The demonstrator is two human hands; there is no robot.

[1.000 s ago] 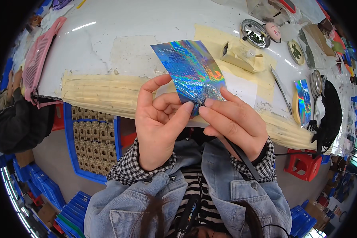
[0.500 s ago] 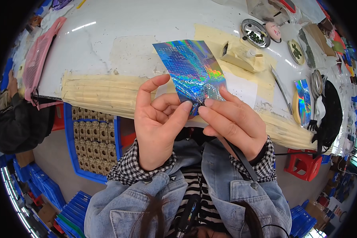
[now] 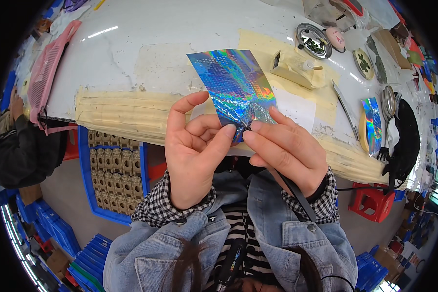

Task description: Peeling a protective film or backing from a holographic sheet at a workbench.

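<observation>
A shiny blue-and-rainbow holographic sticker sheet (image 3: 233, 80), marked with rows of small shapes, is held up above the table's near edge. My left hand (image 3: 194, 146) pinches its lower edge between thumb and fingers, with the index finger raised and curled beside the sheet. Dark tweezers (image 3: 297, 197) lie in my right hand (image 3: 289, 153), their back end sticking out below the palm toward the sleeve. Their tips meet the sheet's crinkled lower part, close to my left thumb. Whatever small piece may be between the tips is hidden by the fingers.
Beyond the hands are a cream block-shaped fixture (image 3: 297, 70), a round metal dish (image 3: 314, 41) with dark green pieces and a silver pointed tool (image 3: 345, 109). A blue tray (image 3: 90, 180) of brown-gold parts sits below the table edge. A pink basket (image 3: 51, 73) stands left, near another person's sleeve (image 3: 31, 146).
Both hands keep nearly the same pose. Only the rainbow reflections on the sticker sheet have shifted slightly.
</observation>
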